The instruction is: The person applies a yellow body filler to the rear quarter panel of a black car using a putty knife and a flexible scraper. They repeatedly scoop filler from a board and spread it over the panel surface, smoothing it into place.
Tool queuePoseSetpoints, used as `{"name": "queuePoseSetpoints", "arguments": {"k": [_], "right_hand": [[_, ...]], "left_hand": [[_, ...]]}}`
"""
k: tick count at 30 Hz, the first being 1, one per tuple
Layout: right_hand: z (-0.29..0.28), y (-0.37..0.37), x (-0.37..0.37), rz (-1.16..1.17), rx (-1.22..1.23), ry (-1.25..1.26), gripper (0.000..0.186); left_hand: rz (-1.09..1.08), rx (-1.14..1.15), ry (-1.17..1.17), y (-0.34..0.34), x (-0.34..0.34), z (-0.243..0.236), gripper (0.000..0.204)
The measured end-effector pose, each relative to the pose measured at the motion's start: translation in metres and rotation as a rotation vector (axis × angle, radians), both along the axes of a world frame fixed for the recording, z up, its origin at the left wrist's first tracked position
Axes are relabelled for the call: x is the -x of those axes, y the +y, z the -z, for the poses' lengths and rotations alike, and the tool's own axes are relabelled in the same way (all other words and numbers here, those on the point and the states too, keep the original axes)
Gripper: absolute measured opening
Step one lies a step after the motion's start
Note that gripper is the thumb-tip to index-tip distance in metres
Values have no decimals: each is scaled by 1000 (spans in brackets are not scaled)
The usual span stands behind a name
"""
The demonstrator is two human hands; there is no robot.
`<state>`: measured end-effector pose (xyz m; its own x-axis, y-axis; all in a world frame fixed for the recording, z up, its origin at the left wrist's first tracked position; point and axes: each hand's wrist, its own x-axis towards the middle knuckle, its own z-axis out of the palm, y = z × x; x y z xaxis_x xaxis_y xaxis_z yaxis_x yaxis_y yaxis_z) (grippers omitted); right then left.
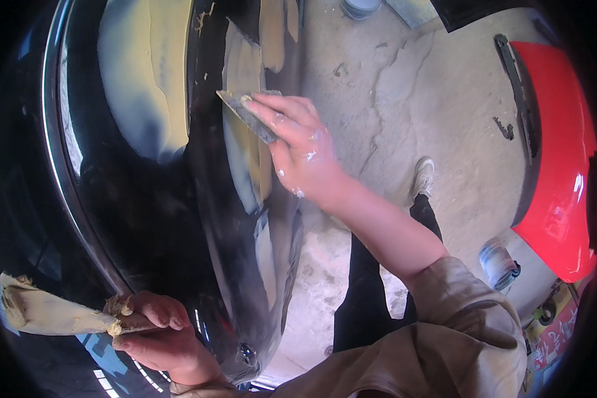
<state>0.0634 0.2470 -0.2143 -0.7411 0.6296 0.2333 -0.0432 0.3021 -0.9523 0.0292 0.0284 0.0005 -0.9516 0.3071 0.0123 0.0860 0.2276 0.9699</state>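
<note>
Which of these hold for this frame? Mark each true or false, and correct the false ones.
1. The right hand presses a putty knife against the black car panel. True.
2. The left hand is empty. False: its grip is closed on a board loaded with beige filler.
3. Pale filler patches already show on the black panel. True.
4. The red car part lies at the person's left. False: it is on the right side, on the concrete floor.
5. The right hand is gloved. False: it is bare, with smears of filler on it.
</note>
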Motion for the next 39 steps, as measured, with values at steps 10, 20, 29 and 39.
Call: {"name": "queuePoseSetpoints", "arguments": {"k": [10,20,29,39], "right_hand": [[23,-59,-38,-29,-37,41,70],[33,-103,-72,-84,-5,53,67],[40,-123,-101,-170,38,26,67],[-56,-16,-123,-36,714,194,47]], "left_hand": [[29,59,91,-8,3,-2,59],[76,-6,43,3,-1,2,60],[70,-65,-54,1,-3,2,56],[344,59,-462,1,-15,-5,48]]}}
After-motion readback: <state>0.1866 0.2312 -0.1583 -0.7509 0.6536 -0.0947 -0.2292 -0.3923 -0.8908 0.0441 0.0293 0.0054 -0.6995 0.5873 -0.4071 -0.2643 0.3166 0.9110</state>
